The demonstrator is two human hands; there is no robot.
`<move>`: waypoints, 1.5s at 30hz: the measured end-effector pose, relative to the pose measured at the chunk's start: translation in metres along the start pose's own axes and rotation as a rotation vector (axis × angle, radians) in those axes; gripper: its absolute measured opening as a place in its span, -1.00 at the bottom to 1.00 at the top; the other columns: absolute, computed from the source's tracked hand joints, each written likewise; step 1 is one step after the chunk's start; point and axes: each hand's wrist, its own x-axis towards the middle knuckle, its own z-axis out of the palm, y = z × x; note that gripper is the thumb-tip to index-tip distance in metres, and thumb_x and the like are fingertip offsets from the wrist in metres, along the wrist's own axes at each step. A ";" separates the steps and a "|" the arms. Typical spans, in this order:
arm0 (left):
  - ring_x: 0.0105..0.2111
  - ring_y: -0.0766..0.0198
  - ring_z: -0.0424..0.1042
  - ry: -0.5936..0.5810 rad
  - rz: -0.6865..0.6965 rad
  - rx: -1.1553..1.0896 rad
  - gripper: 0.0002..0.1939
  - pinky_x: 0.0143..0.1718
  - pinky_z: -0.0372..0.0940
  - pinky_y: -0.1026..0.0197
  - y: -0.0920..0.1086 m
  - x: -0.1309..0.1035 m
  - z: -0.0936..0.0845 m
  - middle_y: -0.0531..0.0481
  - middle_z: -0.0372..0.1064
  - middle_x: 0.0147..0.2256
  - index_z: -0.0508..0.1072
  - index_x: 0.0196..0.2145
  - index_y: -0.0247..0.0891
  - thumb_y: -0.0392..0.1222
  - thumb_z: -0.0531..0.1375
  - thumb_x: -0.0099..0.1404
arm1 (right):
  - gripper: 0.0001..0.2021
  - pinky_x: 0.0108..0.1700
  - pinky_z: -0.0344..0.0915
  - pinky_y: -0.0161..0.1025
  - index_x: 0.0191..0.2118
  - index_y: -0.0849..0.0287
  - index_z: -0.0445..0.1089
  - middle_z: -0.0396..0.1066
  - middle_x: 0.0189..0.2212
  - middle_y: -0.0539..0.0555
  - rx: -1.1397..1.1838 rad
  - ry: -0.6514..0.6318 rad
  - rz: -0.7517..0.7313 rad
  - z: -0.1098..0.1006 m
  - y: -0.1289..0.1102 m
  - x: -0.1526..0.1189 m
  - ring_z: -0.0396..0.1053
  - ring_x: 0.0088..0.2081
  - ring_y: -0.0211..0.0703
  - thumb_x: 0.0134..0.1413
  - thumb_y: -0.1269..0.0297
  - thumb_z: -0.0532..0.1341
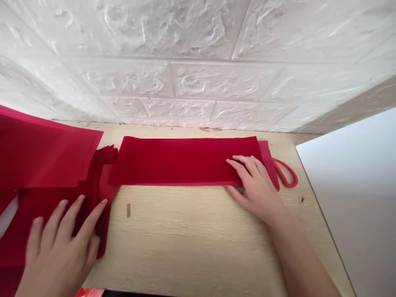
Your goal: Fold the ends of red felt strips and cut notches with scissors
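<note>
A long red strip of velvety material [182, 161] lies flat across the table. My right hand [256, 189] rests on its right end, fingers spread over the top and the thumb at the near edge. From under that end a red handle loop [287, 173] sticks out, perhaps of scissors; the rest of it is hidden. On the left, my left hand [64, 239] is spread over a pile of dark red material [46, 206], fingers apart. Larger red sheets [46, 152] lie behind that hand, and a small dark red roll [108, 156] sits beside them.
A white textured brick-pattern wall [192, 78] closes off the back of the pale wooden table [185, 239]. At right stands a large white panel [355, 185]. A small brown piece [128, 210] and red scraps lie about. A dark-edged object [130, 293] shows at the front edge.
</note>
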 end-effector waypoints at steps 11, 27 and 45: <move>0.48 -0.19 -0.14 0.017 -0.132 -0.017 -0.17 0.52 -0.35 -0.31 0.030 0.011 -0.009 0.43 -0.44 0.48 -0.14 0.46 0.35 -0.07 0.07 0.32 | -0.53 0.33 0.21 0.32 0.24 0.23 0.34 0.35 0.20 0.30 0.006 0.032 -0.052 -0.002 -0.002 -0.001 0.23 0.25 0.27 0.33 0.11 0.17; 0.45 -0.24 0.02 0.069 0.357 -0.025 -0.31 0.39 0.04 -0.46 0.089 0.115 -0.003 -0.24 0.04 0.45 0.04 0.48 -0.01 -0.13 0.12 0.48 | -0.56 0.27 0.25 0.18 0.21 0.23 0.35 0.40 0.15 0.34 -0.006 0.122 0.436 -0.009 0.066 -0.039 0.32 0.22 0.19 0.42 0.17 -0.07; 0.41 -0.14 0.13 -0.066 0.412 -0.087 -0.43 0.35 0.15 -0.40 0.043 0.152 0.036 -0.15 0.15 0.41 0.27 0.38 -0.02 -0.28 -0.05 0.49 | -0.69 0.03 0.36 0.09 0.01 0.19 0.49 0.46 0.02 0.36 -0.278 0.313 0.603 -0.026 0.047 -0.034 0.38 0.05 0.24 0.38 0.31 0.03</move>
